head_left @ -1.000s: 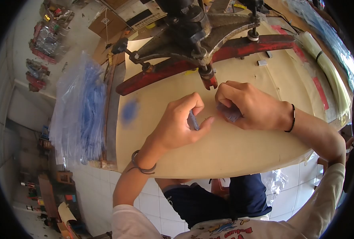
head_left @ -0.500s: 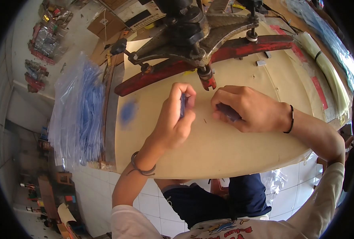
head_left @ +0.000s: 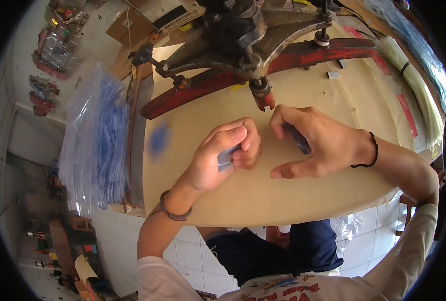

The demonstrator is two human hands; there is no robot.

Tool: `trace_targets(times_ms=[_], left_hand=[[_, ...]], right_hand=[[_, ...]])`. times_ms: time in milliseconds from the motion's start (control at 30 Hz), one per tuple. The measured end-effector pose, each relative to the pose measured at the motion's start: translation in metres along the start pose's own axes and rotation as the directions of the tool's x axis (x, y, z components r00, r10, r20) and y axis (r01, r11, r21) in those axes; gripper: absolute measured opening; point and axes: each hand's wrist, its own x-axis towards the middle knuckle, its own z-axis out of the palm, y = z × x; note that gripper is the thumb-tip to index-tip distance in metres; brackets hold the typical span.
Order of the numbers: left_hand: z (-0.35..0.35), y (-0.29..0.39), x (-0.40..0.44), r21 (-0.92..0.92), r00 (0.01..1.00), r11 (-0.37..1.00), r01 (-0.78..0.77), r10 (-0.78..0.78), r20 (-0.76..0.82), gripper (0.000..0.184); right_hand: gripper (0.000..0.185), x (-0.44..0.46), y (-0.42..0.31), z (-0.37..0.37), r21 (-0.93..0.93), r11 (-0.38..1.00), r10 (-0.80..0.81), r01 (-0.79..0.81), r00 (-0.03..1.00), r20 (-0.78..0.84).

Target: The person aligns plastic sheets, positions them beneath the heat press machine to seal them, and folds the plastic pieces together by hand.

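Observation:
Above the cream-coloured work sheet (head_left: 233, 200), my left hand (head_left: 225, 150) is curled with its palm turned up. Its fingers wrap round a small clear bluish plastic piece (head_left: 225, 161), partly hidden by the fingers. My right hand (head_left: 328, 140) hovers to the right, back of the hand up, thumb stretched away from the other fingers. A dark bluish piece (head_left: 298, 139) is tucked under its curled fingers; its exact kind is hidden. Just beyond both hands hangs the red-tipped metal fitting (head_left: 262, 95) of a press.
The press's long red bar (head_left: 193, 95) crosses the sheet behind my hands. A stack of clear bluish plastic bags (head_left: 95, 145) lies at the left edge. A bundle of pale strips (head_left: 408, 75) lies at the far right. A small metal piece (head_left: 333, 75) rests beyond the bar.
My left hand has rolled palm-up, showing the clear bluish piece in its grip. My right hand's thumb has swung away from its fingers, with the dark piece still under them.

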Motion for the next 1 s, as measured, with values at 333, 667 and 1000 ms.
trace_targets(times_ms=[333,667,1000], left_hand=[[0.031,-0.006,-0.002,0.880,0.939,0.412,-0.236,0.328,0.099,0.026],[0.039,-0.009,-0.001,0.889,0.916,0.372,-0.267,0.385,0.113,0.031],[0.016,-0.008,0.000,0.930,0.958,0.285,-0.233,0.232,0.169,0.041]], right_hand=[[0.020,-0.001,-0.007,0.003,-0.113,0.993,0.024,-0.020,0.999,0.034],[0.010,-0.001,-0.011,0.008,-0.142,0.989,-0.021,0.026,0.999,0.039],[0.040,0.001,-0.006,-0.004,-0.148,0.989,0.047,-0.021,0.984,0.172]])
